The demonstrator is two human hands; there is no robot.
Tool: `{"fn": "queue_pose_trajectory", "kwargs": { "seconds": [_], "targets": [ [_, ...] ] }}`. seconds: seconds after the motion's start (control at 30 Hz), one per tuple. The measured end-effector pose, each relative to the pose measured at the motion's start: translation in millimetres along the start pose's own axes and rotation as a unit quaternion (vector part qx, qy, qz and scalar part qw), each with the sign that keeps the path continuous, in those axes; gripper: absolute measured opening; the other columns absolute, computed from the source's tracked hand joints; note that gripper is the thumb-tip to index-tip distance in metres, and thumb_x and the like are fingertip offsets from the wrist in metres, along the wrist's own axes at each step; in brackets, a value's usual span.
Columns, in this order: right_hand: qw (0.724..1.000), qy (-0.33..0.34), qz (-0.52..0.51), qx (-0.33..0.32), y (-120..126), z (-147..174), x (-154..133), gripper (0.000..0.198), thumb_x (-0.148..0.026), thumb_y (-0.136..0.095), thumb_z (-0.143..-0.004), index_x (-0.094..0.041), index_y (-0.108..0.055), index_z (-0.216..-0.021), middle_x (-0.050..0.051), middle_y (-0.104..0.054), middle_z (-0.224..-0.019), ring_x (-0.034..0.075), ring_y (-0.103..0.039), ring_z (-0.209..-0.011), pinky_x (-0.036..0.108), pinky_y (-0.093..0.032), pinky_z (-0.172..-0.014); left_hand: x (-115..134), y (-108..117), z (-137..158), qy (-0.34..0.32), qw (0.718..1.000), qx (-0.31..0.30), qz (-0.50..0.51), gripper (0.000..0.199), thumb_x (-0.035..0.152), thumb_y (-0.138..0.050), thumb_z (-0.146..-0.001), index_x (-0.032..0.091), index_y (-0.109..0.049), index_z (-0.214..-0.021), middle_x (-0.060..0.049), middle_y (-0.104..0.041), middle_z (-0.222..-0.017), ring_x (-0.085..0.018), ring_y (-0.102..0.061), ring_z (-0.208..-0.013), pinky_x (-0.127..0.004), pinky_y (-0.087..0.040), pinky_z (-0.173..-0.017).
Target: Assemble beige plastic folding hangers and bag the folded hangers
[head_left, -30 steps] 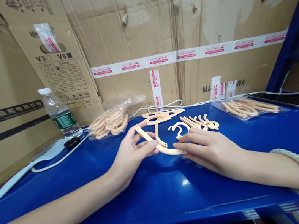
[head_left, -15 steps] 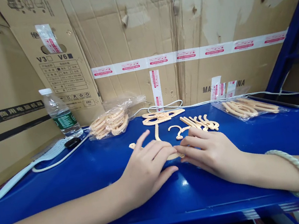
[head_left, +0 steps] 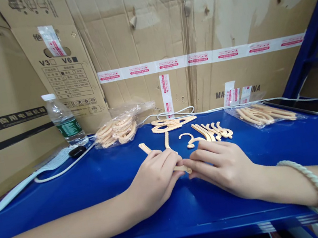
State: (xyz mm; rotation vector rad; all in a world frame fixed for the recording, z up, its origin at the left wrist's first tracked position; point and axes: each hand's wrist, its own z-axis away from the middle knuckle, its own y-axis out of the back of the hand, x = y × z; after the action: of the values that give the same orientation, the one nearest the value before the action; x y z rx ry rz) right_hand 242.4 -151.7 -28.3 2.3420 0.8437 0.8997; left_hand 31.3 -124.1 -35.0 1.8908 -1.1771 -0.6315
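Observation:
A beige plastic hanger arm is gripped in my left hand, its upper end sticking out beyond the knuckles. My right hand has its fingers closed at the lower end of that piece; its fingertips are partly hidden. Just past my left fingers another hanger arm lies on the blue table. Close beyond my right hand are a hanger hook, loose straight arms and several more hooks.
Folded beige hangers lie at the back. Plastic bags of hanger parts sit left and right. A water bottle, a pale blue hairbrush, a black object, a white cable and a dark tablet surround them.
My left fingers have closed around the hanger arm, which has tilted so its far end shows more. My right hand has shifted slightly left, staying at the near end.

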Motion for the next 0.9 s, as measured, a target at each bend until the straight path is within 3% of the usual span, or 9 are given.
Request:
{"fn": "queue_pose_trajectory", "kwargs": {
  "seconds": [0.17, 0.33, 0.57, 0.73, 0.9],
  "targets": [
    [0.998, 0.026, -0.063, -0.007, -4, 2, 4, 0.022, -0.022, -0.053, -0.094, -0.008, -0.069, -0.096, 0.005, -0.06, -0.066, 0.018, -0.051, -0.067, 0.032, -0.045, -0.062, -2, -1, 0, -0.005, 0.998, -0.047, -0.029, 0.013, 0.011, -0.04, -0.094, 0.019, -0.047, -0.086, -0.002, -0.058, -0.084, -0.017, -0.05, -0.069, -0.031, -0.036, -0.069],
    [0.97, -0.045, -0.229, -0.061, -7, 5, 8, 0.022, -0.027, -0.053, -0.095, -0.012, -0.068, -0.1, 0.003, -0.06, -0.072, 0.015, -0.053, -0.07, 0.034, -0.047, -0.084, -4, -2, 0, -0.007, 0.998, -0.056, -0.019, 0.019, 0.001, -0.04, -0.086, 0.019, -0.047, -0.084, -0.001, -0.057, -0.083, -0.017, -0.049, -0.071, -0.031, -0.037, -0.072],
    [0.929, -0.13, -0.343, -0.043, -12, 4, 9, 0.018, -0.031, -0.066, -0.086, -0.017, -0.07, -0.096, 0.002, -0.064, -0.069, 0.015, -0.051, -0.069, 0.03, -0.045, -0.068, -4, 0, -1, -0.024, 0.999, -0.033, 0.008, 0.021, 0.001, -0.038, -0.087, 0.017, -0.051, -0.084, -0.003, -0.059, -0.082, -0.017, -0.05, -0.074, -0.03, -0.04, -0.073],
    [0.9, -0.197, -0.383, -0.064, -10, 2, 8, 0.016, -0.031, -0.073, -0.081, -0.019, -0.074, -0.091, 0.001, -0.068, -0.069, 0.015, -0.054, -0.07, 0.028, -0.045, -0.066, -5, 4, -1, -0.05, 0.999, 0.001, 0.002, 0.022, 0.0, -0.039, -0.087, 0.017, -0.052, -0.082, -0.003, -0.061, -0.079, -0.016, -0.052, -0.073, -0.029, -0.042, -0.073],
    [0.86, -0.305, -0.407, -0.051, -12, 5, 20, 0.015, -0.034, -0.071, -0.082, -0.022, -0.073, -0.09, 0.001, -0.073, -0.085, 0.015, -0.062, -0.075, 0.028, -0.048, -0.072, -16, 11, -1, -0.12, 0.99, 0.063, -0.044, 0.026, -0.004, -0.039, -0.086, 0.017, -0.053, -0.079, -0.003, -0.063, -0.081, -0.015, -0.056, -0.074, -0.029, -0.042, -0.077]
  ]
}}
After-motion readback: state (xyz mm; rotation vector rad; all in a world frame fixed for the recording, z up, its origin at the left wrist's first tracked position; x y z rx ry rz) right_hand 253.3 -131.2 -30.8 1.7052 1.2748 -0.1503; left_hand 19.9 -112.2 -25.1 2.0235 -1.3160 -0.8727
